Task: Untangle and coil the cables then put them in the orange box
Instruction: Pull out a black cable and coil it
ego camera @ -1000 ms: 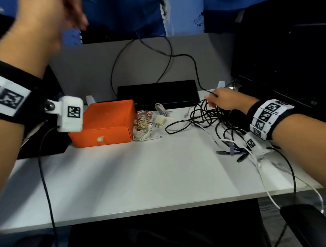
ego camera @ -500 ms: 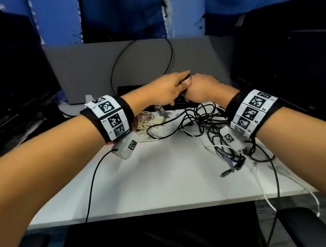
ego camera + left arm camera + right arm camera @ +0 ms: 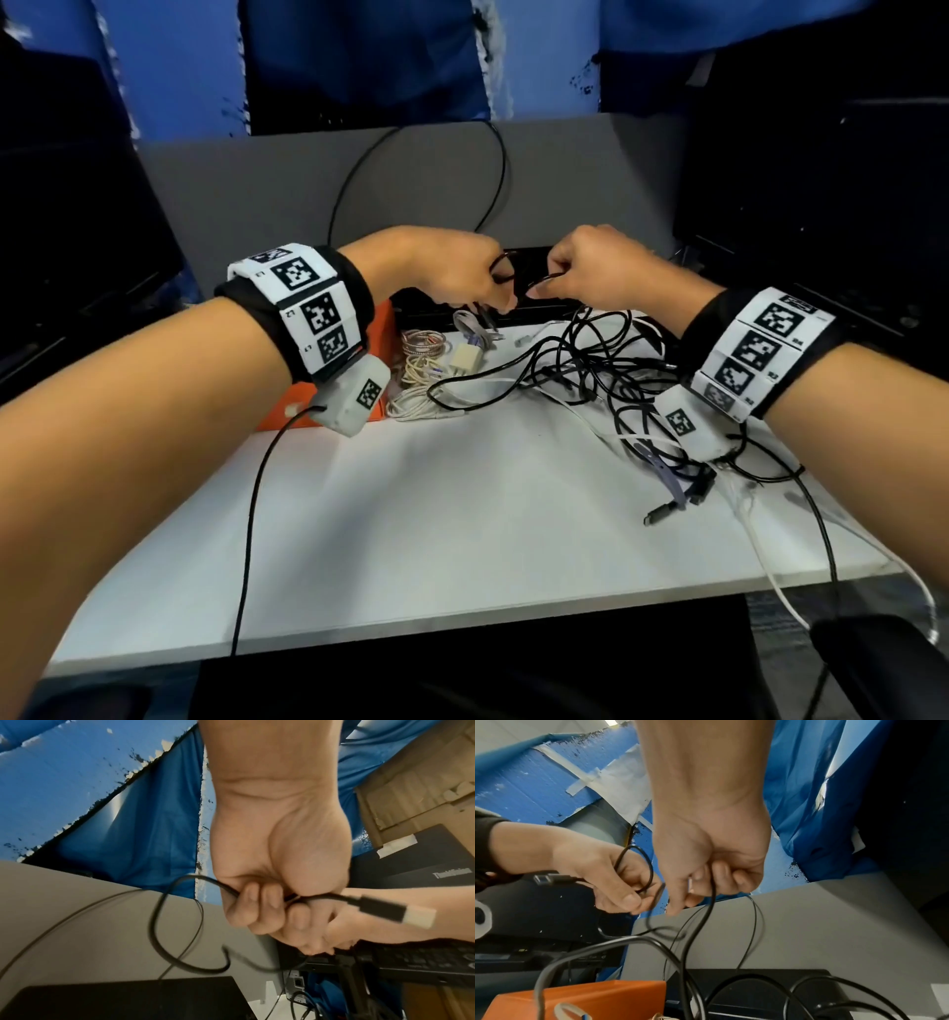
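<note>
My left hand (image 3: 488, 288) and right hand (image 3: 547, 282) are raised close together above the back of the white table (image 3: 462, 539). The left hand (image 3: 259, 904) grips a black cable (image 3: 159, 919) near its USB plug (image 3: 395, 911), with a small loop (image 3: 639, 870) formed over its fingers. The right hand (image 3: 706, 882) holds the same cable (image 3: 703, 923) in curled fingers a little further along. This cable runs down into a tangle of black cables (image 3: 590, 370) on the table. The orange box (image 3: 385, 329) stands behind my left wrist, partly hidden.
Coiled white and braided cables (image 3: 418, 370) and a small beige adapter (image 3: 464, 354) lie right of the box. Loose plugs and a white cable (image 3: 672, 493) trail over the right table edge. A black device (image 3: 757, 983) and a grey partition (image 3: 257, 195) stand behind.
My left hand came down from the upper left to meet the right hand. Both lifted the black cable, and the hands have now drawn slightly apart with a loop in the left.
</note>
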